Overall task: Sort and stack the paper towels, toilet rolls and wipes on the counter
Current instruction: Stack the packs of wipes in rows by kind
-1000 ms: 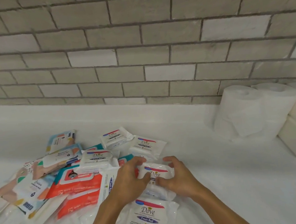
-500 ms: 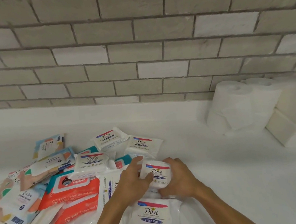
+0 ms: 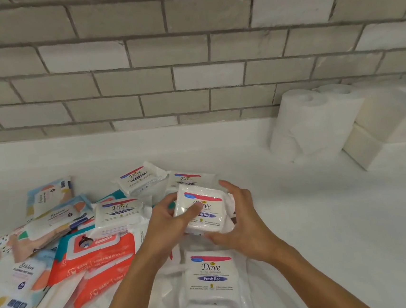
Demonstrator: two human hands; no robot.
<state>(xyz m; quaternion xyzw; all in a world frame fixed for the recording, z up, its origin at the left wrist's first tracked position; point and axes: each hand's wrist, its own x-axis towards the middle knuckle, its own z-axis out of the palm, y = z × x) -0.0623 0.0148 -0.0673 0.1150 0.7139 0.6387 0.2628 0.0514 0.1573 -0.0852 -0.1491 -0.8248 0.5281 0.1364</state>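
You hold one white pack of wipes (image 3: 200,210) with both hands, a little above the pile. Your left hand (image 3: 165,220) grips its left edge, the thumb pressed on the printed front. Your right hand (image 3: 239,221) closes its fingers (image 3: 224,185) around the right side and under the bottom.

Just below, a second white pack (image 3: 212,277) lies flat on the white desk (image 3: 328,228). Three more white packs (image 3: 120,215) lie behind and to the left of the one you hold. Two orange packs (image 3: 95,257) overlap at the left of your left arm. Further left, the patterned packs (image 3: 52,218) lie in a loose heap.

The paper rolls (image 3: 310,121) stand upright at the far right, against the brick wall (image 3: 187,56), well apart from the wipes.
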